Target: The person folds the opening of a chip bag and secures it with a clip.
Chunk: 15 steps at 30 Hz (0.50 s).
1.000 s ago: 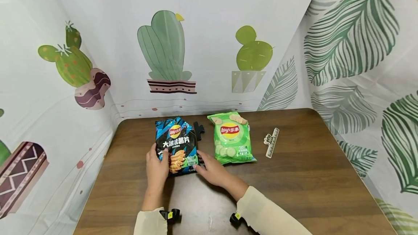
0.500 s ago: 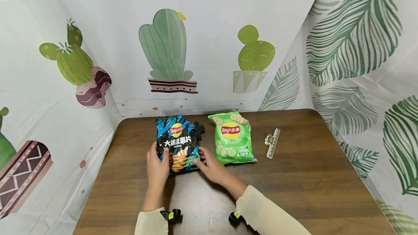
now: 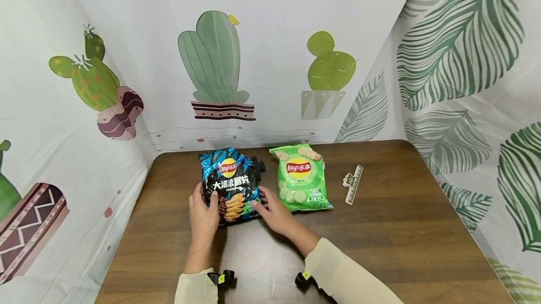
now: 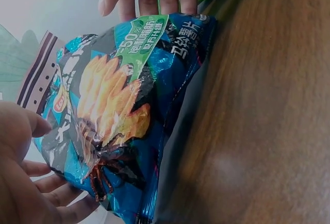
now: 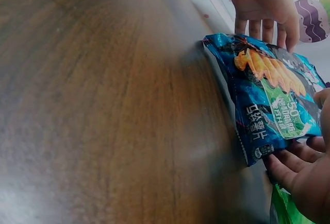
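A black and blue bag of chips [image 3: 230, 184] lies between the two hands at the left of the table. The left hand [image 3: 204, 214] grips its left edge, thumb over the front and fingers round the side. On the opposite edge the right hand [image 3: 274, 212] holds the bag, its thumb near the green label and its fingers reaching underneath, as the right wrist view shows of those fingers [image 5: 291, 165]. Part of a black clip [image 3: 259, 165] sticks out behind the bag's upper right side; the rest is hidden.
Right of the held bag lies a green bag of chips [image 3: 300, 179], close to the right hand. A white ruler-like clip [image 3: 354, 185] with a cut-out figure is farther right on the wooden table [image 3: 389, 229]. A printed cloth [image 3: 279, 59] hangs behind the table's back edge.
The black and blue bag has shifted slightly right and turned a little between the hands, covering more of the black clip. The right hand has moved slightly with it; the left hand stays nearly still.
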Each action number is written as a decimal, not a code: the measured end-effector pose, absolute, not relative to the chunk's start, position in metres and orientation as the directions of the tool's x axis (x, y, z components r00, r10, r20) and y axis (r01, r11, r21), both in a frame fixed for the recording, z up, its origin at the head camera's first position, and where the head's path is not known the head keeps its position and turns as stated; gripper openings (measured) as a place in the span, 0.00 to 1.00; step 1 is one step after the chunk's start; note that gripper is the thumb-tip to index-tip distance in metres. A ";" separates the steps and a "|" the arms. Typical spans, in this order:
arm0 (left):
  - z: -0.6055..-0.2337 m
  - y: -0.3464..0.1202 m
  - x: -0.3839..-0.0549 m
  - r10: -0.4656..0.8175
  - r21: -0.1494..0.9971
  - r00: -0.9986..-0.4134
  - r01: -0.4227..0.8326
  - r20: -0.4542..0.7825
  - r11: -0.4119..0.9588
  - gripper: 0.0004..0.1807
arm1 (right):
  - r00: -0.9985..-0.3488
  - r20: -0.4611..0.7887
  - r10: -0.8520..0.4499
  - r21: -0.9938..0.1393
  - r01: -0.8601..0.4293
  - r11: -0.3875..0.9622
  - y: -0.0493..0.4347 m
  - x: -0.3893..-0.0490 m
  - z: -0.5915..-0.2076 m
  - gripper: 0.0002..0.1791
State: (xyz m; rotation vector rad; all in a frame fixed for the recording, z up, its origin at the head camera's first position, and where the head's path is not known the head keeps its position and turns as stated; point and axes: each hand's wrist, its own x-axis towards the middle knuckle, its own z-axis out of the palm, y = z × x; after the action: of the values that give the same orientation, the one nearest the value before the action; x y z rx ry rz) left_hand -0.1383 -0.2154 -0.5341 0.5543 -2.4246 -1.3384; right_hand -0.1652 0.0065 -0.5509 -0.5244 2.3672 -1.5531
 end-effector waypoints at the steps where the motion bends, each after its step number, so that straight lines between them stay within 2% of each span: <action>1: -0.534 -0.215 -0.138 -0.479 0.857 -0.873 -0.177 0.090 0.484 0.35 | -0.901 -0.017 -0.433 -0.920 -0.155 0.360 0.006 -0.166 -0.550 0.37; 15: -0.533 -0.214 -0.139 -0.512 0.880 -0.849 -0.139 0.131 0.455 0.28 | -0.912 0.032 -0.410 -0.918 -0.190 0.349 0.004 -0.172 -0.547 0.33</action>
State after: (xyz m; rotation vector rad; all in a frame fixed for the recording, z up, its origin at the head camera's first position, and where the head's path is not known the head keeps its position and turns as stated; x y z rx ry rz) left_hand -0.1393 -0.2140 -0.5329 0.5500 -2.3315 -1.3577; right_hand -0.1725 0.0040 -0.5468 -0.5428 2.4067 -1.5943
